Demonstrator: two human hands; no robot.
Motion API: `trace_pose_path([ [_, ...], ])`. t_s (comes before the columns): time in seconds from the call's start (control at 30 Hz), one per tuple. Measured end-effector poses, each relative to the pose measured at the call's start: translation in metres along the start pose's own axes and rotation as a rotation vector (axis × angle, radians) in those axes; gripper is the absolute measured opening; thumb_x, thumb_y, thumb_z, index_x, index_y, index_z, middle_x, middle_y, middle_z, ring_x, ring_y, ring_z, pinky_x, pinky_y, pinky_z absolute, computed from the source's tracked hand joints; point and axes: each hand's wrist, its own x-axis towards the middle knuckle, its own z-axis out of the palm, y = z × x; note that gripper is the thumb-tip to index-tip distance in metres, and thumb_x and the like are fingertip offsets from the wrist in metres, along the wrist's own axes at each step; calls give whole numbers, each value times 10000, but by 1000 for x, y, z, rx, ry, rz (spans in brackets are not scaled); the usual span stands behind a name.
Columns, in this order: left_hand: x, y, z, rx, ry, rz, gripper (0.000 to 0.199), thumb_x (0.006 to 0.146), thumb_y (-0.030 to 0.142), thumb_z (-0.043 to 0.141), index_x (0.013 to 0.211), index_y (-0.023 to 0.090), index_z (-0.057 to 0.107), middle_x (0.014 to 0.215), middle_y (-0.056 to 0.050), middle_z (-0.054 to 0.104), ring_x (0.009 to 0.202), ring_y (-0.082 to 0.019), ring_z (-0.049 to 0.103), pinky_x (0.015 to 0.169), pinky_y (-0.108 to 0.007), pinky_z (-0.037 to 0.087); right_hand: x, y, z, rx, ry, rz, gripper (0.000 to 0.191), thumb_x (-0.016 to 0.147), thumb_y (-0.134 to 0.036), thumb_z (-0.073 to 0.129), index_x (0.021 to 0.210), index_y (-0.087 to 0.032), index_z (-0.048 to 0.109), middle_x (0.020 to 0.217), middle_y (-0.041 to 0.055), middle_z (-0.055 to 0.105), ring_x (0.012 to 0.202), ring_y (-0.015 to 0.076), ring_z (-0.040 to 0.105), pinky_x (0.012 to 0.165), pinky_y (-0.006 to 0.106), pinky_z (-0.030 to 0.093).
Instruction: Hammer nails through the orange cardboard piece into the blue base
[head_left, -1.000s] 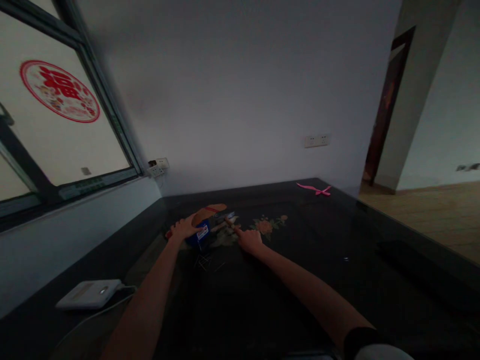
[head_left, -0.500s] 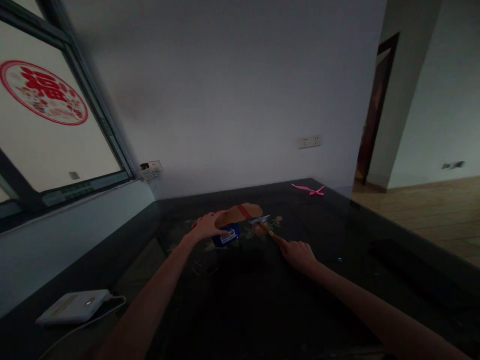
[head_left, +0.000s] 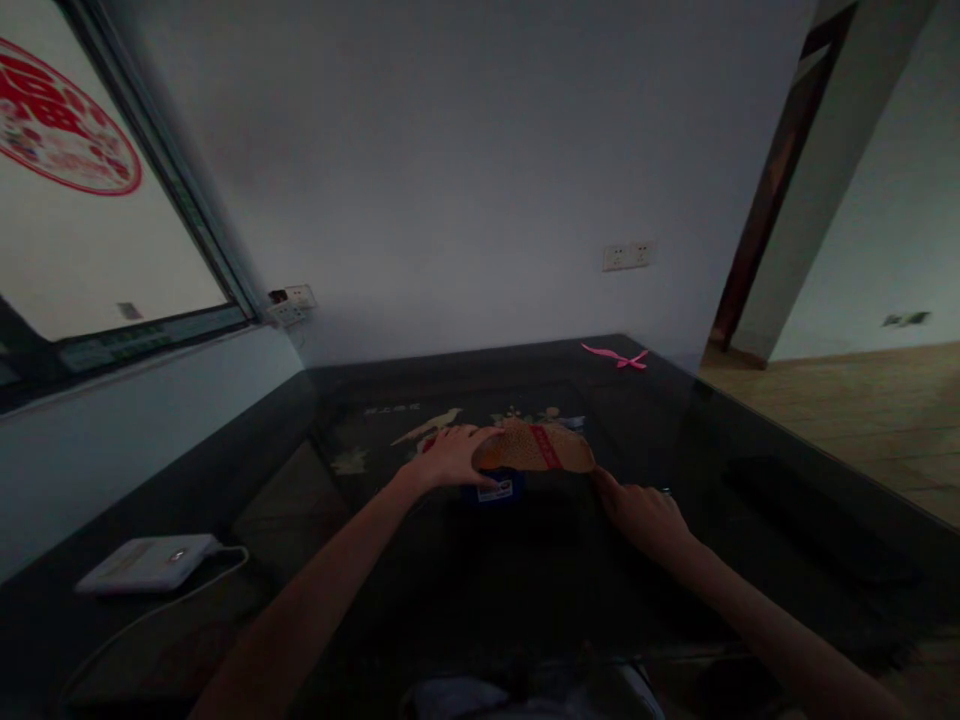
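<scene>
My left hand [head_left: 451,455] grips the left end of a tan shoe insole [head_left: 574,450] with a red band across it, the thumb on the near side. Just under the insole and thumb shows a blue box [head_left: 496,488] with a white label. My right hand [head_left: 643,515] is closed, its fingertips close to the insole's right end. The thin wooden-handled tool in it is mostly hidden now. Behind the insole shows a small pale bluish piece [head_left: 574,423]; I cannot tell whether it belongs to the tool.
The dark glossy table [head_left: 480,580] has a bird-and-flower picture. A pink ribbon [head_left: 621,356] lies at the far right edge. On the left is a white device [head_left: 150,563] with a cable. A long dark object [head_left: 817,515] lies at the right.
My left hand, the insole and the blue box have shifted right. My right hand has moved right too, and its tool has gone from plain view to mostly hidden.
</scene>
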Motion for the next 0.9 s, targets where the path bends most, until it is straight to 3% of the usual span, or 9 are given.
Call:
trace_pose_path([
  [0.1, -2, 7, -9, -16, -30, -38, 1023, 617, 695, 666, 1457, 331, 208, 1496, -124, 302, 1355, -404, 257, 1063, -587, 197, -8, 1, 1, 5, -16, 16, 496, 958, -299, 291, 1450, -256, 329, 864, 131, 740, 777, 337, 705, 640, 445, 512],
  [0.17, -11, 4, -22, -45, 45, -73, 1011, 647, 714, 626, 1465, 313, 188, 1526, -136, 229, 1376, -417, 197, 1063, -627, 144, -10, 2, 1, 12, -28, 23, 510, 957, -312, 293, 1464, -269, 296, 894, 123, 741, 785, 335, 705, 641, 445, 513],
  [0.27, -38, -20, -36, -183, 391, -175, 690, 872, 616, 408, 1441, 255, 258, 1479, -106, 344, 1351, -322, 311, 1093, -517, 221, -12, 4, 2, 35, -40, 32, 510, 959, -341, 279, 1466, -291, 288, 930, 123, 735, 797, 326, 705, 642, 437, 512],
  [0.33, -64, -44, -30, -292, 662, -321, 510, 966, 478, 237, 1373, 196, 362, 1329, -106, 517, 1233, -238, 478, 1039, -401, 356, -12, 5, 2, 61, -46, 41, 509, 958, -361, 274, 1463, -302, 297, 945, 124, 732, 803, 326, 703, 653, 443, 508],
  [0.37, -77, -55, -22, -318, 716, -420, 483, 976, 432, 206, 1322, 170, 418, 1230, -111, 583, 1150, -221, 545, 996, -376, 406, -11, 5, 3, 74, -49, 48, 510, 956, -370, 271, 1461, -305, 303, 953, 122, 731, 808, 329, 701, 660, 450, 506],
  [0.47, -108, -79, 19, -271, 510, -586, 382, 953, 373, 305, 1152, 186, 571, 1116, -85, 646, 1095, -220, 579, 992, -375, 421, -10, 7, 6, 94, -54, 59, 518, 953, -390, 253, 1463, -310, 300, 990, 121, 725, 819, 340, 696, 665, 470, 503],
  [0.63, -116, -75, 75, -65, 87, -458, 462, 942, 458, 343, 1360, 285, 435, 1505, -41, 319, 1403, -292, 211, 1105, -551, 191, -9, 9, 8, 96, -49, 68, 521, 946, -423, 273, 1459, -332, 300, 989, 121, 724, 799, 321, 699, 645, 442, 506],
  [0.73, -113, -63, 81, 4, -23, -387, 518, 945, 495, 315, 1426, 306, 331, 1540, -46, 227, 1421, -298, 139, 1106, -570, 140, -11, 7, 3, 83, -49, 87, 516, 945, -433, 278, 1445, -316, 338, 959, 126, 730, 789, 322, 701, 642, 430, 504],
  [0.9, -121, -44, 76, 2, -64, -214, 500, 976, 424, 260, 1464, 324, 226, 1546, -30, 207, 1423, -254, 148, 1131, -495, 132, -12, 5, -1, 87, -62, 107, 529, 940, -439, 286, 1440, -283, 353, 971, 139, 726, 808, 325, 699, 645, 416, 498],
])
